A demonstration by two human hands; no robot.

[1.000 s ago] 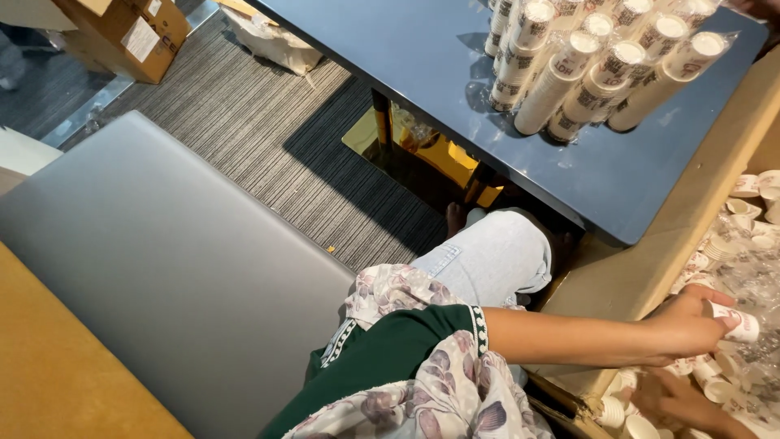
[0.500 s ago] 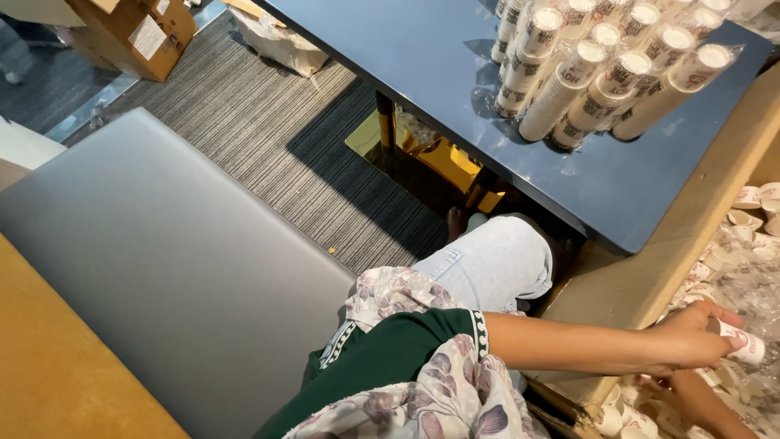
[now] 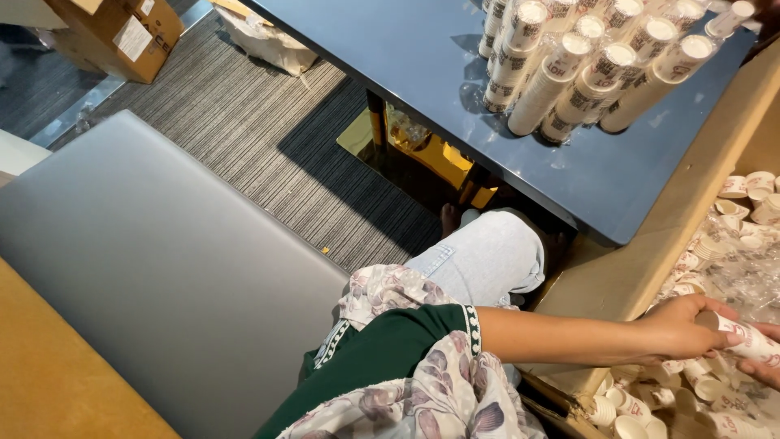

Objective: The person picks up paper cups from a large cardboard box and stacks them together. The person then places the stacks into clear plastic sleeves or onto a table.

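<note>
The left arm reaches out nearly straight toward three o'clock, forearm bare past a green sleeve point(image 3: 382, 358). The left hand point(image 3: 678, 325) has its grip curled around a short stack of paper cups point(image 3: 751, 341) above the cardboard box point(image 3: 642, 268) of loose cups. The right hand point(image 3: 764, 370), mostly cut off at four o'clock, touches the stack from below; its grip cannot be told. Wrapped cup sleeves point(image 3: 593, 65) lie on the dark counter point(image 3: 422, 57) at one o'clock.

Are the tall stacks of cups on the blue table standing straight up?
No, the stacks of cups lie on their sides on the blue table.
</note>
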